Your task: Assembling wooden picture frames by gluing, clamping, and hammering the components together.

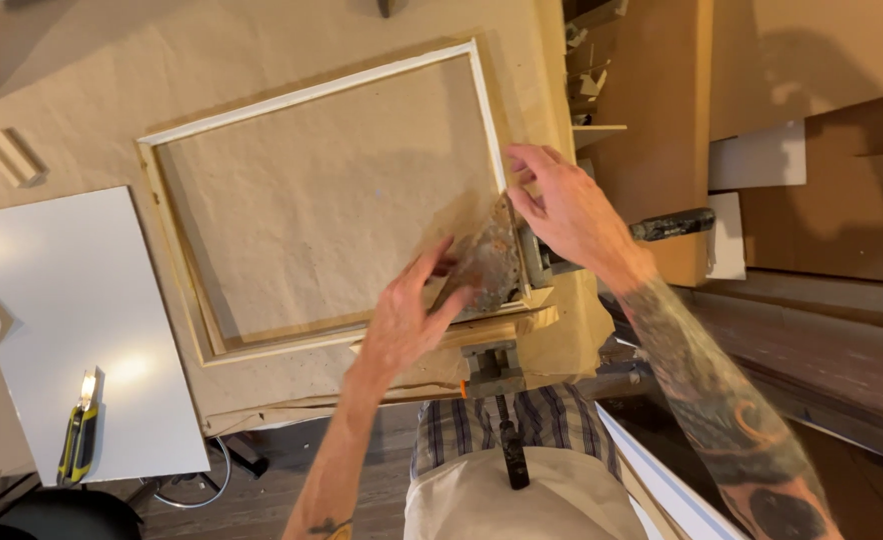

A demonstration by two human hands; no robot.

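Close under the camera hangs the black handle of a near screw (513, 455), running up to a grey metal corner clamp (495, 368) bolted at the near edge of the paper-covered workbench (82, 80).

Biggest thing on that bench: the pale rectangular wooden picture frame (314, 95), lying flat, all four sides already meeting. Its near right corner sits in the clamp under a rusty triangular metal plate (489, 262), so by my reading the frame is assembled and this corner is the one being gripped; whether the joint is tight yet I cannot tell. A second black handle (674, 224) sticks out to the right, untouched.

Now the hands. Left hand (407, 320) comes in from the near side, fingers (430, 268) spread fairly wide and pressed flat on the rusty plate, holding nothing. Right hand (570, 210) reaches in from the right, fingers loosely curled and half open, tips resting on the frame's right rail just above the clamp (touching, not grasping).

Off to the near left, a white rectangular board (52, 300) carries a yellow and black utility knife (79, 440). A small wooden block (12, 158) lies far left, well apart.
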